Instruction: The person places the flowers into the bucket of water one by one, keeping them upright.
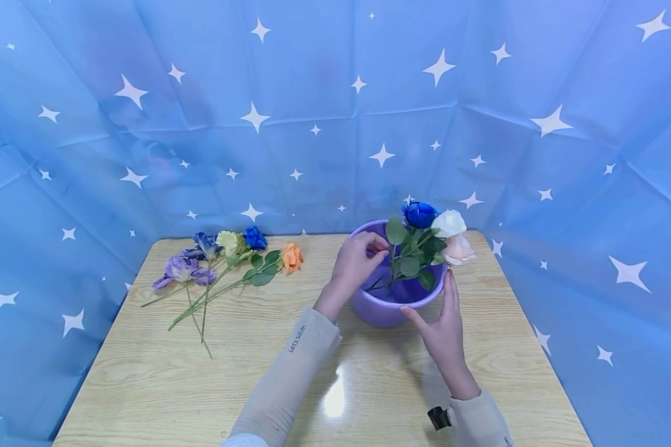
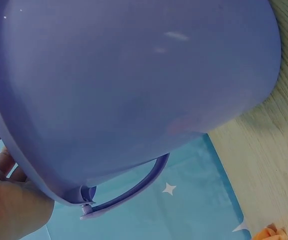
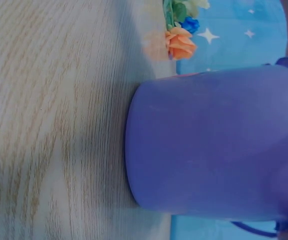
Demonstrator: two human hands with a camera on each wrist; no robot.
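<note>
Booth-like space: wood-grain table (image 1: pixel 162 391), blue star-print cloth (image 1: pixel 313 68) hung along back and both sides.

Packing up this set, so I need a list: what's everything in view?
backdrop: 1, blue with white stars, behind and beside the table
table: 1, pale wood, under the bucket
bucket: 1, purple, table's back right
handle: 1, purple, on the bucket
blue bloom, white bloom, pale pink bloom: 1 each, at the bucket's far right rim
leaves: several, green, by both flower groups
purple flower, dark blue flower, pale yellow flower, bright blue flower, orange flower: at least 1 each, table's back left
small object: 1, black, by right sleeve
sleeves: 2, pale, on both forearms
left hand: 1, bare, over the bucket's left rim
right hand: 1, bare, against the bucket's near right side
</note>
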